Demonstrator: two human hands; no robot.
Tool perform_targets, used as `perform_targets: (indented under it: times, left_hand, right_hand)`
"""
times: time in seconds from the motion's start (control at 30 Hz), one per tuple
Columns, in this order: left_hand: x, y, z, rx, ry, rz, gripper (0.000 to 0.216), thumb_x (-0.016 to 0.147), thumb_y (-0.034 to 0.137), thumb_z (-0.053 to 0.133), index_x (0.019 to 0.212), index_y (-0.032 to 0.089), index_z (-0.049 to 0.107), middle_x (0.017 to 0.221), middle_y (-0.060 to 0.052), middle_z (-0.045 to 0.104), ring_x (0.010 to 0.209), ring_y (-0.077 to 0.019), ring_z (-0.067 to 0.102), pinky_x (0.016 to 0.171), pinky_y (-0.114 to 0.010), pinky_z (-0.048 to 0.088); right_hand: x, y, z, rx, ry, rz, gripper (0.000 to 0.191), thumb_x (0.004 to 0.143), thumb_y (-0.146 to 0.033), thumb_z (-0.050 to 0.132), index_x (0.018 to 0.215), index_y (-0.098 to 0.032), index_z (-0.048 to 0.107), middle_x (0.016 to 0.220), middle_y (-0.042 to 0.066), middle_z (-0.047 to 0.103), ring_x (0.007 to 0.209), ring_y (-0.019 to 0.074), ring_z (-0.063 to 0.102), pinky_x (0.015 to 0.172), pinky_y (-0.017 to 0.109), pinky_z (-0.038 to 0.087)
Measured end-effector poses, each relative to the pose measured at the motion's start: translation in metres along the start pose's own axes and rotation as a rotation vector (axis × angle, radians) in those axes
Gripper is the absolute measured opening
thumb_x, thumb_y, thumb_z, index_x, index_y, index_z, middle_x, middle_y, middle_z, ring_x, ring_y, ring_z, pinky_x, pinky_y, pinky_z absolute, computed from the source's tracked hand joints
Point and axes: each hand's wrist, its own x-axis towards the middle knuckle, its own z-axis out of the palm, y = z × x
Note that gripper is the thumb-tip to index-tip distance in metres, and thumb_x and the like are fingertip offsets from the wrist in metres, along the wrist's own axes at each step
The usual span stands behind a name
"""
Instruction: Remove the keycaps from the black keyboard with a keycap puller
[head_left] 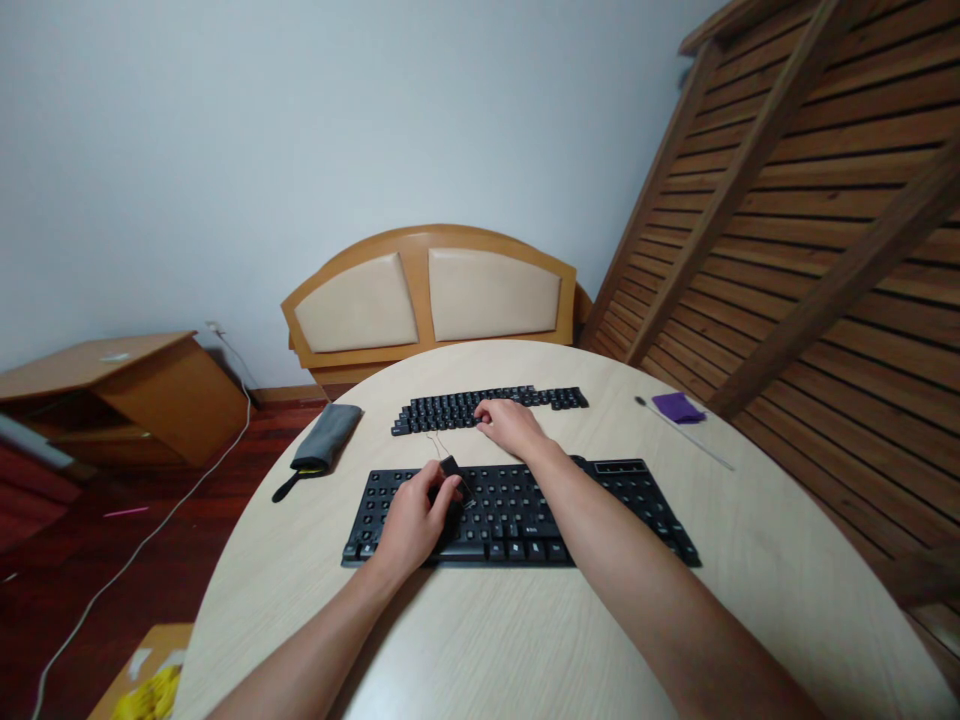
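Note:
My left hand (415, 512) is closed around the black handle of a wire keycap puller (449, 467), over the left half of a black keyboard (525, 550). Thin wire loops stick out from the puller. Many of the keyboard's upper keys are off, leaving bare square mounts, while several caps remain along its front row. Beyond the keyboard, loose black keycaps (435, 410) lie laid out in rows. At the near edge of these rows, my right hand (512, 427) pinches a keycap, mostly hidden by the fingers. My right forearm crosses above the keyboard.
A grey pouch (330, 435) with a black loop lies on the round table (480, 640) at left. To the right are a folded purple cloth (677, 407) and a thin stick with a dark tip (686, 434). A wooden headboard (420, 300) stands behind the table.

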Motion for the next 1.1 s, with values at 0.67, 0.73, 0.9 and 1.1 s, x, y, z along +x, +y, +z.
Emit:
perform_targets:
  times: [0.67,0.73,0.9,1.1]
  left_hand:
    - [0.000,0.002,0.000,0.009,-0.007,-0.012,0.028,0.097,0.041,0.046,0.076,0.023,0.052,0.076,-0.002,0.072,0.074,-0.0212,0.066,0.070,-0.029,0.043]
    - [0.000,0.001,0.000,0.013,-0.002,-0.009,0.028,0.097,0.041,0.046,0.076,0.023,0.052,0.076,-0.002,0.071,0.073,-0.0212,0.066,0.069,-0.029,0.042]
    - [0.000,0.000,0.000,0.020,0.006,-0.004,0.028,0.097,0.041,0.046,0.077,0.023,0.052,0.076,-0.002,0.072,0.073,-0.0209,0.066,0.068,-0.028,0.042]
    - [0.000,0.003,0.000,0.031,0.009,0.002,0.028,0.096,0.041,0.046,0.075,0.023,0.052,0.075,-0.002,0.072,0.072,-0.0209,0.066,0.067,-0.028,0.042]
  right_hand:
    - [-0.001,-0.002,-0.002,0.009,0.005,0.004,0.020,0.086,-0.024,0.064,0.105,-0.026,0.069,0.102,0.000,0.074,0.096,0.0172,0.067,0.079,0.025,0.045]
    - [-0.002,-0.003,-0.002,0.008,0.004,0.003,0.020,0.086,-0.024,0.063,0.105,-0.026,0.069,0.101,0.000,0.074,0.096,0.0174,0.066,0.078,0.025,0.045]
    - [-0.004,-0.007,-0.010,-0.004,-0.012,0.008,0.024,0.086,-0.026,0.064,0.110,-0.026,0.067,0.104,0.001,0.073,0.098,0.0177,0.066,0.078,0.025,0.045]
    - [-0.018,-0.016,-0.045,-0.055,-0.129,0.005,0.020,0.082,-0.025,0.067,0.101,-0.026,0.073,0.099,0.003,0.075,0.093,0.0212,0.068,0.079,0.028,0.046]
